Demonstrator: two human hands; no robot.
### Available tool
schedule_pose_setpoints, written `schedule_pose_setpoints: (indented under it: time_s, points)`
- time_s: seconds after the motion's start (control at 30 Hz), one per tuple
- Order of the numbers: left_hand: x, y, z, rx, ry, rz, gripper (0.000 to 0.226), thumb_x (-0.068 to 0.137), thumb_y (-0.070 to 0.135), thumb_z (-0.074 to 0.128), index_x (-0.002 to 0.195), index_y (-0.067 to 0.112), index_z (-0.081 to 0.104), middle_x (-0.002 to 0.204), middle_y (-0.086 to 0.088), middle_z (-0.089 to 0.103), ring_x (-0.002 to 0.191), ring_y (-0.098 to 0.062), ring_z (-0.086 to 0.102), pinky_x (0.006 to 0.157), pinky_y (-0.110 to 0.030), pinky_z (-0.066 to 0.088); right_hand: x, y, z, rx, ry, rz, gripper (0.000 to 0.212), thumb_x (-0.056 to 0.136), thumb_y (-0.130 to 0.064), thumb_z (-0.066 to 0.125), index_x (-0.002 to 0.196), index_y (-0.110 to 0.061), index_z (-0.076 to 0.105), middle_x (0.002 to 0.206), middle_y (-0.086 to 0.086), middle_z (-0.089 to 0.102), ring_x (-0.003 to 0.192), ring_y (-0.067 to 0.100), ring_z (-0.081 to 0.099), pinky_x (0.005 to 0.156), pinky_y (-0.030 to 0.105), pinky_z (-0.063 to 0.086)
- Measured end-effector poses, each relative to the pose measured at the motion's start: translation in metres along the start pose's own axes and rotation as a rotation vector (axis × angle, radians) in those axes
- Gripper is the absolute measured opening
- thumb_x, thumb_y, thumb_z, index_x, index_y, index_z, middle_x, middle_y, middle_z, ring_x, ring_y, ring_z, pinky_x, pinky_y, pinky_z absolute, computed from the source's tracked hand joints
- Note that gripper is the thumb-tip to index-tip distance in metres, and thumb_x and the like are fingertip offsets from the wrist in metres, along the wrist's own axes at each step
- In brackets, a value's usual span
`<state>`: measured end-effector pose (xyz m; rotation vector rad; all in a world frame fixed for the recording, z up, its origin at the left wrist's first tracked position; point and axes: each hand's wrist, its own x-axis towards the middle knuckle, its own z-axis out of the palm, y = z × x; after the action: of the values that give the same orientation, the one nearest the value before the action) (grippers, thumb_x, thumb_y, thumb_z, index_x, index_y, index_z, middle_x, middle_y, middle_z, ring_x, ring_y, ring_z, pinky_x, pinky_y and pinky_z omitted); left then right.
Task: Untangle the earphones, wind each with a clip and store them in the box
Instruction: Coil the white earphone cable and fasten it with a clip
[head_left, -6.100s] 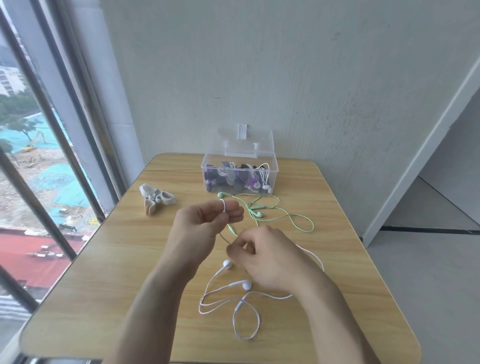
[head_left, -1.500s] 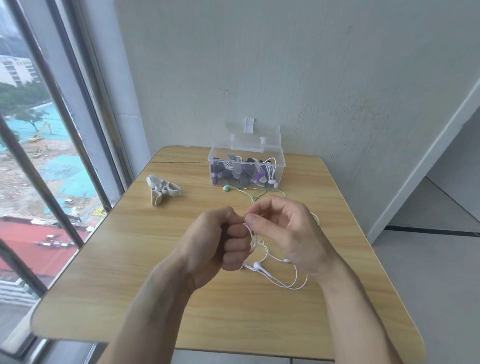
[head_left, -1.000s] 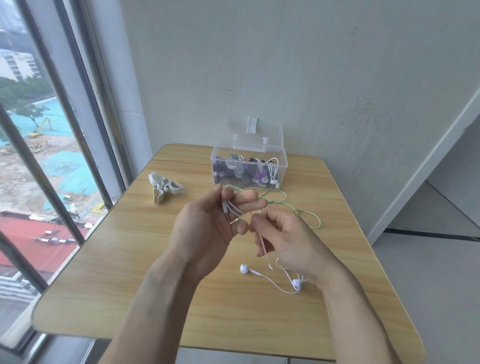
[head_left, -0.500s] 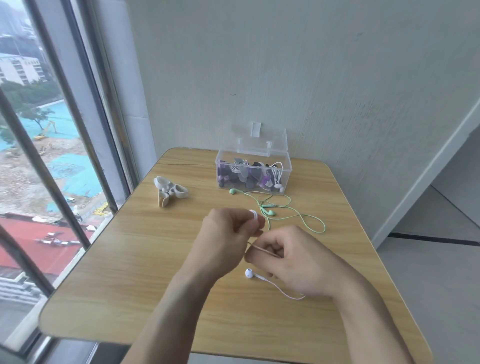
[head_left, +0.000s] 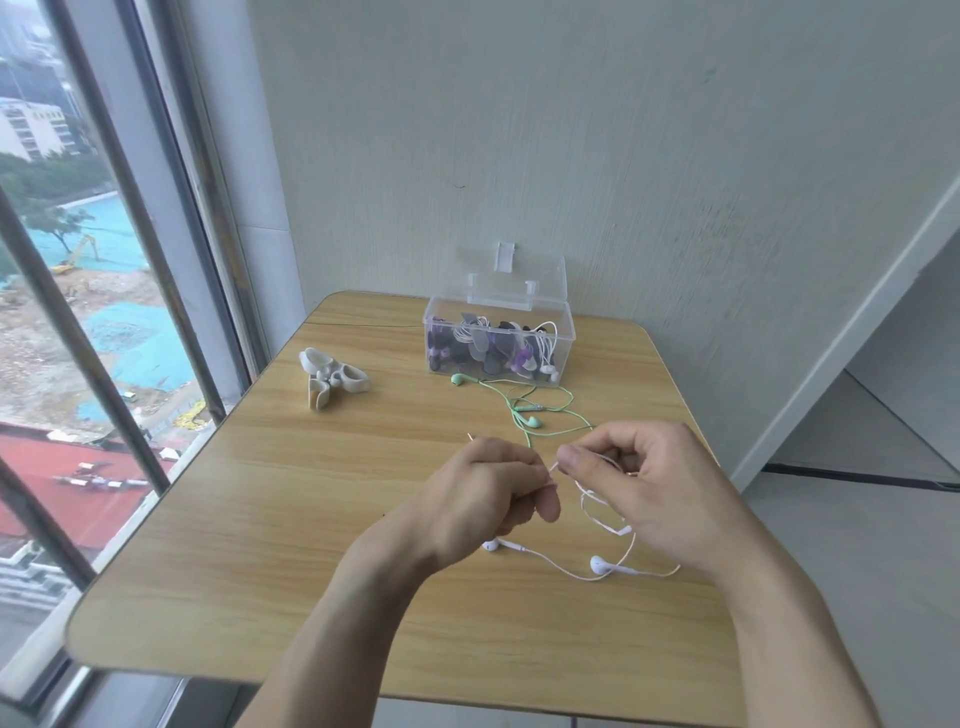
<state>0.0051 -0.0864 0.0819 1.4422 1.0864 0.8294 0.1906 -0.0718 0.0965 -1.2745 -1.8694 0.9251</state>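
My left hand (head_left: 488, 493) is curled round wound turns of the white earphones' cord. My right hand (head_left: 649, 488) pinches the same white cord just to its right. The loose end of the white earphones (head_left: 597, 564) trails on the table below both hands, with both earbuds lying there. Green earphones (head_left: 530, 410) lie loose behind my hands, in front of the clear box (head_left: 498, 338). The box stands open at the table's far edge and holds several wound earphones. A small heap of pale clips (head_left: 332, 376) lies at the far left.
The wooden table (head_left: 291, 519) stands against a pale wall, with a window and its dark bars along the left side. The floor drops away past the table's right edge.
My right hand has risen from below my left hand to its right, drawing the white cord up. More cord sits round my left fingers, and less trails on the table.
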Motion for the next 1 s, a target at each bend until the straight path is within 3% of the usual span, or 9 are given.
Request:
schedule_pose_setpoints:
  time_s: [0.07,0.13,0.2,0.3,0.4,0.5,0.6,0.73,1.0]
  points:
    - [-0.001,0.002,-0.002,-0.126,-0.008,-0.004,0.025,0.079,0.021,0.048,0.066,-0.001,0.047,0.05,0.002,0.029,0.047,-0.015,0.019,0.045,-0.024,0.015,0.001,0.002,0.002,0.011,0.003,0.001,0.019,0.088,-0.043,0.069,0.077,-0.028,0.075,0.07,0.016,0.063,0.06,0.009,0.048,0.057,0.027,0.04]
    - [-0.002,0.004,-0.006,-0.294,-0.011,0.021,0.026,0.085,0.018,0.05,0.066,0.001,0.047,0.054,-0.001,0.03,0.05,-0.016,0.019,0.047,-0.027,0.013,0.002,0.003,0.003,0.025,0.014,0.011,0.031,0.086,-0.052,0.063,0.074,-0.025,0.073,0.059,0.006,0.054,0.056,0.009,0.044,0.053,0.023,0.037]
    - [-0.004,0.007,-0.008,-0.449,-0.022,0.079,0.03,0.094,0.015,0.042,0.067,0.008,0.054,0.059,-0.005,0.035,0.049,-0.017,0.026,0.047,-0.028,0.017,0.003,0.003,0.002,0.01,0.025,0.024,0.035,0.09,-0.051,0.059,0.074,-0.023,0.072,0.057,-0.006,0.047,0.054,0.008,0.041,0.052,0.022,0.035]
    - [-0.004,0.008,-0.012,-0.622,0.022,0.158,0.028,0.097,0.011,0.036,0.081,0.006,0.058,0.066,-0.008,0.046,0.051,-0.021,0.042,0.044,-0.025,0.027,0.006,0.007,0.005,-0.072,0.006,0.056,0.032,0.097,-0.044,0.057,0.077,-0.023,0.072,0.06,-0.002,0.055,0.054,0.012,0.046,0.056,0.027,0.04]
    - [-0.001,0.005,-0.018,-0.712,0.17,0.174,0.028,0.101,0.011,0.034,0.093,0.007,0.061,0.075,-0.007,0.061,0.068,-0.023,0.064,0.045,-0.024,0.039,0.008,0.01,0.011,-0.129,-0.021,0.112,0.033,0.099,-0.041,0.056,0.075,-0.023,0.071,0.062,0.003,0.061,0.051,0.009,0.049,0.056,0.029,0.042]
    - [0.002,0.002,-0.021,-0.794,0.318,0.199,0.027,0.104,0.011,0.035,0.101,0.009,0.061,0.092,-0.008,0.072,0.093,-0.025,0.072,0.057,-0.025,0.049,0.009,0.012,0.014,-0.183,-0.046,0.184,0.035,0.099,-0.04,0.056,0.074,-0.019,0.068,0.058,-0.003,0.061,0.044,0.005,0.046,0.053,0.026,0.041]
    - [0.003,0.0,-0.022,-0.781,0.475,0.211,0.025,0.105,0.011,0.036,0.103,0.009,0.061,0.107,-0.011,0.074,0.105,-0.025,0.071,0.068,-0.031,0.048,0.009,0.013,0.015,-0.218,-0.072,0.223,0.031,0.099,-0.039,0.056,0.078,-0.02,0.069,0.06,-0.006,0.065,0.044,0.004,0.048,0.056,0.027,0.045]
    - [0.007,-0.005,-0.021,-0.617,0.718,0.212,0.024,0.106,0.009,0.041,0.106,0.01,0.065,0.113,-0.01,0.074,0.104,-0.023,0.071,0.067,-0.031,0.048,0.009,0.012,0.015,-0.236,-0.151,0.268,0.02,0.1,-0.033,0.055,0.089,-0.029,0.071,0.066,-0.011,0.068,0.05,0.006,0.053,0.063,0.032,0.051]
    - [0.009,-0.008,-0.016,-0.194,0.766,0.223,0.025,0.103,0.006,0.045,0.112,0.013,0.067,0.106,0.003,0.075,0.096,-0.009,0.073,0.061,-0.028,0.045,-0.002,-0.013,0.026,-0.168,-0.535,0.249,0.017,0.091,-0.023,0.063,0.084,-0.022,0.078,0.064,-0.007,0.061,0.054,0.012,0.049,0.061,0.027,0.042]
